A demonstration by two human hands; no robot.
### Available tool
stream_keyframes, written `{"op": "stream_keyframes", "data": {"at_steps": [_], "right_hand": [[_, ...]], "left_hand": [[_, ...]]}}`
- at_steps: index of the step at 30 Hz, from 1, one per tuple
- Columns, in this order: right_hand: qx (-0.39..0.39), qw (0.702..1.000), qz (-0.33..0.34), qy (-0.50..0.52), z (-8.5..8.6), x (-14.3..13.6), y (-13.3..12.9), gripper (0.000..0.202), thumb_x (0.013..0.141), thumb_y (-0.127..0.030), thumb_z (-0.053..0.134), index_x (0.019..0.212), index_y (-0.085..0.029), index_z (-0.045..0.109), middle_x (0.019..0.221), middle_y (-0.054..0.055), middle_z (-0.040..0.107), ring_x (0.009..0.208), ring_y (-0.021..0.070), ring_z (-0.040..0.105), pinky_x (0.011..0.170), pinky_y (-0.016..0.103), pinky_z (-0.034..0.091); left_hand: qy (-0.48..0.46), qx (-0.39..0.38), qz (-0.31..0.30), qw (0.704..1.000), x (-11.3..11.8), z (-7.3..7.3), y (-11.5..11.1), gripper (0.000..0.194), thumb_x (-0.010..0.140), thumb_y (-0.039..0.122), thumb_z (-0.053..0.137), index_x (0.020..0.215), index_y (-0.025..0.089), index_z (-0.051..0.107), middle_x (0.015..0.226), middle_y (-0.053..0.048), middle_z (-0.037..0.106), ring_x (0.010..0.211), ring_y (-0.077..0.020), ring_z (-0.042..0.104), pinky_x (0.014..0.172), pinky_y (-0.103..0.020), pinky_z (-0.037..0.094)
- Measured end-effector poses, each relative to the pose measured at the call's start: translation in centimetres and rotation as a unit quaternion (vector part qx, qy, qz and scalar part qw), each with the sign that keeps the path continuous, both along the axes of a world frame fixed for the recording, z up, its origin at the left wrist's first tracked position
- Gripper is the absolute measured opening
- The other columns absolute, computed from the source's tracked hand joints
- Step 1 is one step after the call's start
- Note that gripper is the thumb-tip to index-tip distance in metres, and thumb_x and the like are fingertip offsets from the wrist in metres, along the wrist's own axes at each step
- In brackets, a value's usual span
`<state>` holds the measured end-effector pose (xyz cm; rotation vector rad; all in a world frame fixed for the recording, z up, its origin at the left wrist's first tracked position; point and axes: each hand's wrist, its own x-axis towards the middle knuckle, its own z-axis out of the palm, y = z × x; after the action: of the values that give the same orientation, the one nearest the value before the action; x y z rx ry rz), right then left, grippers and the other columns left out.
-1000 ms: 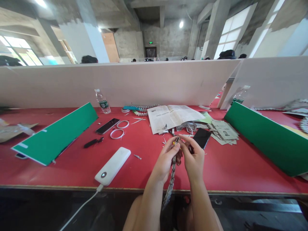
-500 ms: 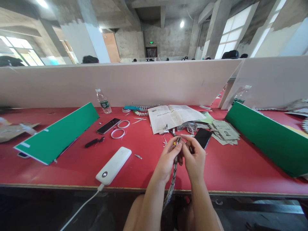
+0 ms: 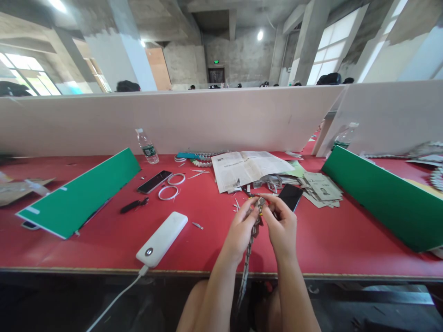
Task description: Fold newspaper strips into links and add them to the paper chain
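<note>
Above the front part of the red table, my left hand point(image 3: 241, 229) and my right hand point(image 3: 282, 226) meet with their fingertips pinched together. Between them they grip the upper end of a folded-paper chain point(image 3: 248, 251), greyish with printed paper links. The chain hangs down between my forearms past the table edge toward my lap. Small yellow bits show at the fingertips, too small to name. Just behind my right hand lies a black phone point(image 3: 290, 197). Beyond the fingers, a newspaper sheet point(image 3: 249, 167) is spread out, with small paper scraps point(image 3: 236, 205) close by.
A white power bank point(image 3: 162, 240) with a cable lies left. Behind it are another phone point(image 3: 154, 181), white rings point(image 3: 168, 192), a black-handled tool point(image 3: 134, 205) and a water bottle point(image 3: 147, 147). Cut paper pieces point(image 3: 323, 189) lie right. Green boards point(image 3: 81, 193) stand at both sides.
The top end of the paper chain has turned in my fingers and shows more of its folds. Its hanging part has swung slightly. Both hands stay in nearly the same place.
</note>
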<state>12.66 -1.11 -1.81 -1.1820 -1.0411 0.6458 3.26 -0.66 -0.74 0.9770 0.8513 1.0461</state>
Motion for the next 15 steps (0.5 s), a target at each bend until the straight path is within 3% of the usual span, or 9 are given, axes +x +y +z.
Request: {"op": "stream_keyframes", "data": {"at_steps": [8,15], "right_hand": [[0.001,0.995,0.036,0.089,-0.8,0.0,0.3,0.014,0.079,-0.024,0.052,0.09,-0.02,0.059,0.061,-0.005,0.043,0.052,0.0095,0.039,0.048,0.021,0.034],[0.003,0.99,0.037,0.134,-0.6,-0.8,0.5,0.014,0.079,-0.028,0.053,0.089,-0.02,0.056,0.065,-0.004,0.044,0.052,0.0092,0.041,0.046,0.021,0.035]], "left_hand": [[0.034,0.038,0.002,0.999,0.2,-0.1,-0.1,0.042,0.079,0.045,0.057,0.116,0.025,0.059,0.065,0.002,0.047,0.05,-0.0065,0.038,0.046,-0.019,0.029],[0.05,0.052,0.006,0.997,0.2,0.0,-0.1,0.046,0.079,0.046,0.056,0.12,0.025,0.058,0.072,0.0,0.055,0.051,-0.0071,0.04,0.047,-0.02,0.031]]}}
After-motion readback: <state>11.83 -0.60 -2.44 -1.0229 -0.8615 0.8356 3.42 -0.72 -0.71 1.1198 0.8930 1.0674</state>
